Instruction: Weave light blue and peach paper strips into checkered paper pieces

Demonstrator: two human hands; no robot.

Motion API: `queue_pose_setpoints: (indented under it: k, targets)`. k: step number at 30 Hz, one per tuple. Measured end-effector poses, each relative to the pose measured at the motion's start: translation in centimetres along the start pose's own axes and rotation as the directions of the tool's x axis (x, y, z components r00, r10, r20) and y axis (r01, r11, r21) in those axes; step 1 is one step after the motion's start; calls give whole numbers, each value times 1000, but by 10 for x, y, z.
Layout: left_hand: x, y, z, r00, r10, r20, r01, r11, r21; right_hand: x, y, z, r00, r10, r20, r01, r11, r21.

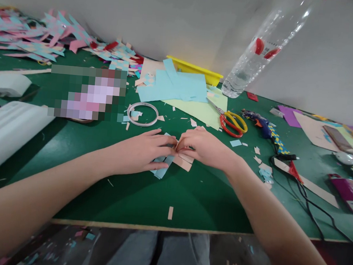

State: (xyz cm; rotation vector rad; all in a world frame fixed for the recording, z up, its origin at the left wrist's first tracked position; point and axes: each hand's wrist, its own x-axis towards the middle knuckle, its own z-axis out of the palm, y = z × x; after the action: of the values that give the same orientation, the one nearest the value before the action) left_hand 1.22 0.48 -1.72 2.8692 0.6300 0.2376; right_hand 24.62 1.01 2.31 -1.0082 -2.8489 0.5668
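My left hand point(151, 152) rests over light blue paper strips point(163, 168) at the middle of the green table, its fingers spread above them and its index fingertip meeting my right hand. With thumb and fingers pinched together, my right hand point(198, 147) holds the edge of the paper strips where blue and pale pink meet. Pale pink strips point(183, 163) stick out below my right hand's fingers, side by side and touching the blue ones. The exact spot between the fingertips is partly hidden.
Behind my hands are a roll of tape point(142, 114), scissors point(233, 123) and blue paper sheets point(180, 85). A tilted clear bottle point(247, 64) stands at the back. Black cables point(306, 197) lie right; a white box point(9, 134) is left. A pink scrap point(170, 213) lies near the front edge.
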Motion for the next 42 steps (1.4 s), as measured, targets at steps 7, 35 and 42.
queue_pose_setpoints:
  k: [7, 35, 42]
  targets:
    - [0, 0, 1, 1000, 13, -22, -13, 1000, 9, 0, 3, 1, 1000, 0, 5, 0, 1000, 11]
    - [-1, -2, 3, 998, 37, -53, -37, 999, 7, -6, -10, -1, 999, -44, 25, 49, 955, -291]
    - [-2, -2, 4, 999, 26, -27, -25, 999, 40, -5, -5, 6, 997, -82, 0, 78, 946, -316]
